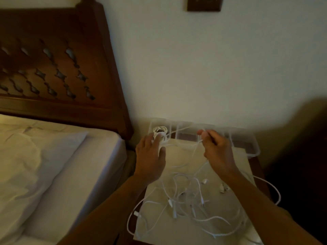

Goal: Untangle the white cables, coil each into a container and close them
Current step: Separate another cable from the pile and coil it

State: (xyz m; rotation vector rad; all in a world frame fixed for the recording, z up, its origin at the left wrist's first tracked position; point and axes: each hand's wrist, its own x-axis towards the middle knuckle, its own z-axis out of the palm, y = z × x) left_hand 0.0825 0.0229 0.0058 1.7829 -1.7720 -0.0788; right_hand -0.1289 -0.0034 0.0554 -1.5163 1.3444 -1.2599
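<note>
white cables [191, 200] lie in a loose tangle on a pale sheet [178, 156] that covers the top of a wooden bedside table [260, 167]. several loops overhang the near-left and right edges of the sheet. connector ends show at several places within the tangle.

1 coiled cable [160, 132] sits in the leftmost compartment of the clear containers [247, 147], which stand in a row at the back of the table, against the wall [194, 68]. the lids cannot be made out because of blur.

left hand [150, 156]: positioned at the near edge of the leftmost compartment, fingers extended over the coiled cable and touching it. the thumb lies just beside a white strand; motion blur prevents confirming whether the thumb and fingers clamp it.

right hand [216, 149]: raised above the middle of the container row, fingers curled. thumb and forefinger pinch a cable strand [184, 143] near its end. this strand runs leftward from the right hand to the coiled cable, and a short free length hangs below the pinch point.

surroundings: a bed [53, 174] with pale linen stands just beside the table on the left, backed by a dark carved wooden headboard [53, 68]. a dark wooden frame [204, 4] is mounted high on the wall.
</note>
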